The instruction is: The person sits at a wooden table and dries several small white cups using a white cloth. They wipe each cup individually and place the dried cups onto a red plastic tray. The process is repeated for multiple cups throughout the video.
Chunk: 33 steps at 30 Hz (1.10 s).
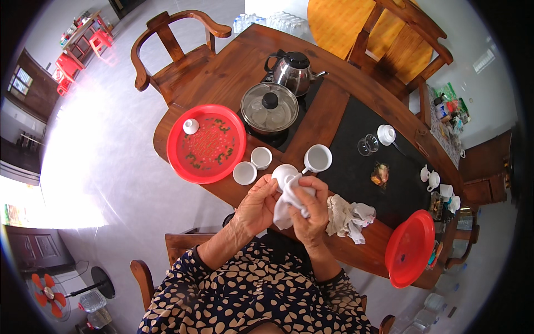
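A small white cup (283,170) is pinched by the fingers of my left hand (256,205). My right hand (311,209) grips a white cloth (283,209) and presses it against the cup; the cloth hides part of the cup. Just beyond my left hand, a white cup (245,173) stands upright beside another white cup (261,157), which seems stacked. To the right of these is a larger white pitcher (318,158) with a handle. A round red tray (181,158) at the left carries one small white cup (191,126).
A lidded glass-topped pot (269,117) and a steel kettle (293,78) stand farther back. Crumpled cloths (347,217) lie right of my hands. A second red tray (411,250) sits at the right edge. A clear glass cup (367,145) and white lidded bowl (386,134) are on the dark inlay.
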### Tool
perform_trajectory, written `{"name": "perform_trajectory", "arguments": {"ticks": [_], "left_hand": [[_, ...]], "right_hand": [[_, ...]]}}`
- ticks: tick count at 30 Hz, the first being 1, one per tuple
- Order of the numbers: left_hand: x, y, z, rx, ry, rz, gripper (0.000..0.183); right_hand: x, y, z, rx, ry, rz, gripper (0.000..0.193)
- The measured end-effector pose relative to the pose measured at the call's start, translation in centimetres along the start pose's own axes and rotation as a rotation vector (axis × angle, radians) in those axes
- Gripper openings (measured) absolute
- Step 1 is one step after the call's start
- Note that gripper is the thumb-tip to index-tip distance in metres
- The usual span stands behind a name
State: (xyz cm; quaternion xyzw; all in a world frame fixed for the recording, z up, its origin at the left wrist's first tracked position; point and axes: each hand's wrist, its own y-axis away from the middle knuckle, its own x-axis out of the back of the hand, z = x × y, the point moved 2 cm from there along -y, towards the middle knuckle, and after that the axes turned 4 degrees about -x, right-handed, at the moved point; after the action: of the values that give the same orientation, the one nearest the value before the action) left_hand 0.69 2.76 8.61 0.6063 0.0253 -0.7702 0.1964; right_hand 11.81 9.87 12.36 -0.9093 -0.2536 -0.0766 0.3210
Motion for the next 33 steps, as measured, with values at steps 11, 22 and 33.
{"name": "perform_trajectory", "arguments": {"ticks": [11,22,33], "left_hand": [[-0.2,1.0,0.6,-0.036,-0.183,-0.178,0.004],[1.0,1.4,1.3,-0.049,-0.453,-0.227,0.007],[-1.3,1.3,2.9,0.174,-0.295,-0.258,0.022]], "right_hand": [[0.7,-0.7,0.0,-0.387,-0.392,-0.025,0.025],[0.1,-1.4,-1.5,-0.222,-0.190,-0.108,0.030],[1.2,-0.4,1.5,-0.716,-0.678,-0.234,0.022]]}}
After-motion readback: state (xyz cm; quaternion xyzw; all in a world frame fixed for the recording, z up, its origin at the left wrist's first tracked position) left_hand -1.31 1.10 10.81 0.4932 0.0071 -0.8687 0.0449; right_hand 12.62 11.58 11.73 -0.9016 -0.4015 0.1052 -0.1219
